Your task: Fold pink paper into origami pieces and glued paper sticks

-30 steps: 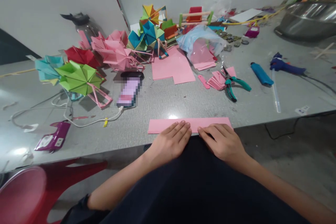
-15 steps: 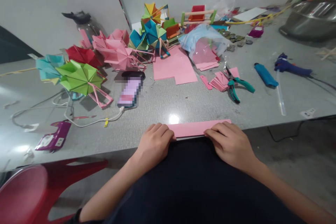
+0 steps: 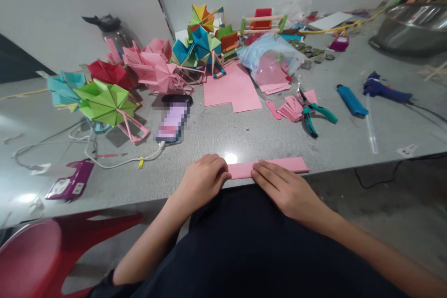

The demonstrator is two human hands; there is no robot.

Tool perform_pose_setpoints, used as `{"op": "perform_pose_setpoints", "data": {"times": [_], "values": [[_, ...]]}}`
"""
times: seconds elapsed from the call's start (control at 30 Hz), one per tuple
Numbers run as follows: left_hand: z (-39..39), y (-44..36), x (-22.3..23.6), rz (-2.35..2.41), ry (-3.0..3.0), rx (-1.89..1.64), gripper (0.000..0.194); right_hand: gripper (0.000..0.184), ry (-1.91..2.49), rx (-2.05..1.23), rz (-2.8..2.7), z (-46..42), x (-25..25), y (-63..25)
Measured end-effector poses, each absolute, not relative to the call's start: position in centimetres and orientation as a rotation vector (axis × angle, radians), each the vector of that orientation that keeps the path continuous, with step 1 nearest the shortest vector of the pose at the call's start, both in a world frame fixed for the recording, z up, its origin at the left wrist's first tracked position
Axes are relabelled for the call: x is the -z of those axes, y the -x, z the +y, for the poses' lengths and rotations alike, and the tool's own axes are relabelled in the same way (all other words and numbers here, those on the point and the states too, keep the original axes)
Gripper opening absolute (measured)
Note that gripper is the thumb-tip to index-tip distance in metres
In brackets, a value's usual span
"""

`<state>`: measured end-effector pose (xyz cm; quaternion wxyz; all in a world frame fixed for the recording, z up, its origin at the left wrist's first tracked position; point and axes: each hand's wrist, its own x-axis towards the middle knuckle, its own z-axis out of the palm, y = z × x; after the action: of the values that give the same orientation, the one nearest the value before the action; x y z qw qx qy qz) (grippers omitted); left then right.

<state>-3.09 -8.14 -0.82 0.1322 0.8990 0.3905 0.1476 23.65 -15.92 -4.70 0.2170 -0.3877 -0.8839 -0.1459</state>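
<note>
A folded pink paper strip [image 3: 288,165] lies flat along the front edge of the table, in front of my body. My left hand [image 3: 204,176] has its fingers curled with the thumb against them, gripping the strip at its left end. Stretched out and flat, the fingers of my right hand [image 3: 282,186] press on the strip a little right of its middle. The strip's right end sticks out past my right hand. Its left end is hidden under my left hand.
Beyond the strip lie pink paper sheets [image 3: 230,87], teal-handled pliers [image 3: 309,114] and a blue glue gun [image 3: 386,89]. Folded paper umbrellas [image 3: 108,102] and a phone [image 3: 173,121] with a white cable sit leftward. A red stool [image 3: 31,260] stands below left.
My right hand has slid left along the strip, nearer my left hand, and its fingers have flattened. The strip's near edge now looks folded up. My left hand has shifted slightly left.
</note>
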Motion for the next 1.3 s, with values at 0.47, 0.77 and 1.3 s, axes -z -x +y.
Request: {"op": "perform_pose_setpoints", "data": {"times": [0.47,0.77,1.3], "values": [[-11.3,2.4,4.2,0.813,-3.085,-0.632,0.044,0.048,1.064,0.254,-2.447,-14.9,6.1,-22.8],[-11.5,3.9,4.4,0.93,-3.087,-0.536,0.051,0.051,1.224,0.396,-2.335,-16.6,6.4,-24.9],[-12.4,6.0,3.7,1.065,-3.152,-0.995,0.018,0.027,1.345,0.598,-2.229,-18.1,5.1,-27.7]]}}
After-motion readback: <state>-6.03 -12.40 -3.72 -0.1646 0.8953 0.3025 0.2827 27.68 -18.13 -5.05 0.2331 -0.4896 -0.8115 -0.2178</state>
